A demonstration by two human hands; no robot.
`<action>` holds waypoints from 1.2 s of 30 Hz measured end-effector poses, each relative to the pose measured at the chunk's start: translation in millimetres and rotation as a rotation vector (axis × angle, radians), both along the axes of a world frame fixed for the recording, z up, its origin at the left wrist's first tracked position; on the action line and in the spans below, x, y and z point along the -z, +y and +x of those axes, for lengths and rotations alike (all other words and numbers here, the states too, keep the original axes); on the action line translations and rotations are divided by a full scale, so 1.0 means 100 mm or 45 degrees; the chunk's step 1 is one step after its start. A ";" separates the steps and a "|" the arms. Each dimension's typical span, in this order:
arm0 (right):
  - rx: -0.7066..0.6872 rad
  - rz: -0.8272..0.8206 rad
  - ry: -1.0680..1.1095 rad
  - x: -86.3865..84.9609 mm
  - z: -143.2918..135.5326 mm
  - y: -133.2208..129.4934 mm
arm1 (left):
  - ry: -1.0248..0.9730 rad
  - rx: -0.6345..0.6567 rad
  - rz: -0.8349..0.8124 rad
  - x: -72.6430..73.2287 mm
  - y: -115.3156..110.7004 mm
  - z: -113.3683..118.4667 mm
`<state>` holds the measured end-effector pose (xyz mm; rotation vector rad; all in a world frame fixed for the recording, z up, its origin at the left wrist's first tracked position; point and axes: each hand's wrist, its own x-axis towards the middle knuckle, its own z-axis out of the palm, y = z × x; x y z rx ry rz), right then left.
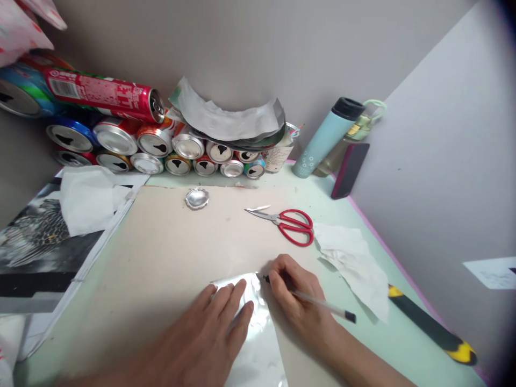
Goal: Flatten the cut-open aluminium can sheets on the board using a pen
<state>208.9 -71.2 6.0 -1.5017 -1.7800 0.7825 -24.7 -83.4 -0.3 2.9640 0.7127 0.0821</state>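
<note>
A shiny silver metal sheet (260, 344) lies on the beige board at the bottom centre. My left hand (217, 328) rests flat on its left part, fingers spread a little. A clear pen with a black end (330, 307) is in my right hand (298, 293), its tip at the sheet's upper right corner. Above my hands lie red-handled scissors (288, 221), blades pointing left, with a thin silver sliver (258, 208) beside the blades. A small round silver metal piece (197, 198) sits further left.
Stacked drink cans (153, 142) line the back wall, with curved metal sheets (229, 121) on top. At the back right stand a blue tumbler (322, 142) and a phone (350, 171). Crumpled tissue (355, 263) and a black-yellow handle (431, 325) lie right; printed paper (40, 242) lies left.
</note>
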 end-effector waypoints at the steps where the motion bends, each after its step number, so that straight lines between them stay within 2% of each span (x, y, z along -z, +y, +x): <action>1: 0.006 0.007 -0.001 0.00 0.00 0.00 | -0.005 0.003 0.002 0.00 0.00 0.00; 6: 0.029 0.020 0.001 0.03 -0.02 -0.02 | 0.031 0.042 0.016 0.00 0.01 0.00; 12: 0.021 -0.029 0.027 0.02 0.00 0.00 | 0.109 -0.033 0.036 0.01 -0.04 0.05; 23: -0.094 -0.103 0.079 0.01 0.01 0.02 | 0.058 -0.024 0.055 0.01 0.00 0.08; 36: -0.184 -0.164 0.078 -0.05 0.01 0.02 | 0.110 0.002 -0.054 0.02 0.00 0.05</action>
